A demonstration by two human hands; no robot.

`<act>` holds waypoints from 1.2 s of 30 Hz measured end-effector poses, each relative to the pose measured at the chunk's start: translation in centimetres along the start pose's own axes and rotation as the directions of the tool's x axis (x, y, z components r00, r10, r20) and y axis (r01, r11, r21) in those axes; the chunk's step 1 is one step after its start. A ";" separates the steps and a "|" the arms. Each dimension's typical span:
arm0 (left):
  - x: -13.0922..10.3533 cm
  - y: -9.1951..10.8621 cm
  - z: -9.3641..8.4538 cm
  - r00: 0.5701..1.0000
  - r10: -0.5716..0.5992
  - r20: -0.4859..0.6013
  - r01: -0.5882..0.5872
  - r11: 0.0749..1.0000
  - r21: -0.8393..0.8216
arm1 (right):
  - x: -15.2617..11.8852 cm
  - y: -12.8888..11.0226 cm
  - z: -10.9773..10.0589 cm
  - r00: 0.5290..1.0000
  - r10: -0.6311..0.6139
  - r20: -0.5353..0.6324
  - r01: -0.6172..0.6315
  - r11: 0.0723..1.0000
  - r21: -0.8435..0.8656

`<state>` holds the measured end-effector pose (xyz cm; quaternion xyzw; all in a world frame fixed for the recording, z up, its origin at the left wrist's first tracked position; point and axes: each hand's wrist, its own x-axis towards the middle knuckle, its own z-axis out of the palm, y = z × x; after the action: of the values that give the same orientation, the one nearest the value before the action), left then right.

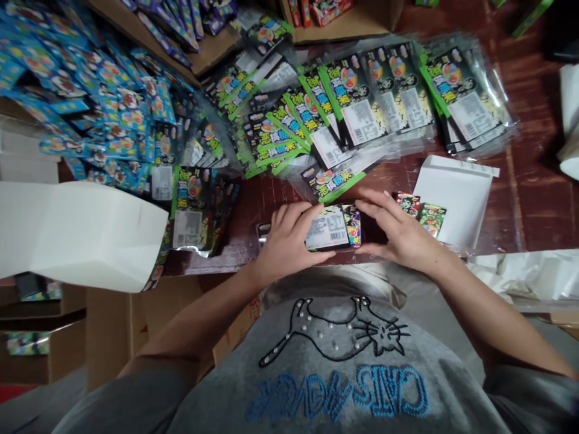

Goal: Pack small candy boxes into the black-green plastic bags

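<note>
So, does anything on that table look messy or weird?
A bit messy, yes. The blue packets at the upper left lie in a jumbled heap, pointing every which way. The black-and-green packets beside them overlap at crooked angles. I can't see anything spilled or torn.

Left end of black packet (326, 229) hidden under left hand (289, 238), label print (336, 223) too small to read, blue packets (104, 90) blurred, white sheet (85, 232) cut off by left edge

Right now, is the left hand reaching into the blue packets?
No, the left hand holds a white-labelled black packet.
</note>
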<state>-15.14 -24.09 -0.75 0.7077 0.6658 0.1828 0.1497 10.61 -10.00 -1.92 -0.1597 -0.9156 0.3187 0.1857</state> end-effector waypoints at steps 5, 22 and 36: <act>0.6 0.4 0.7 0.999 0.048 -0.001 -0.048 0.999 -0.019 | -1.8 -0.7 0.4 0.999 0.022 0.033 -0.018 0.994 -0.109; 3.0 -1.2 0.1 0.974 0.153 0.166 -0.156 0.988 0.009 | -3.8 2.3 -4.1 0.990 -0.122 0.074 0.113 0.988 0.107; 2.1 -0.3 1.6 0.993 0.026 0.116 -0.036 0.995 0.090 | -1.7 2.6 -0.1 0.989 -0.065 0.131 0.080 0.990 -0.116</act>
<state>-14.61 -21.93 -2.18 0.7334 0.6528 0.1132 0.1520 12.61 -8.72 -3.87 -0.1165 -0.9485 0.2651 0.1284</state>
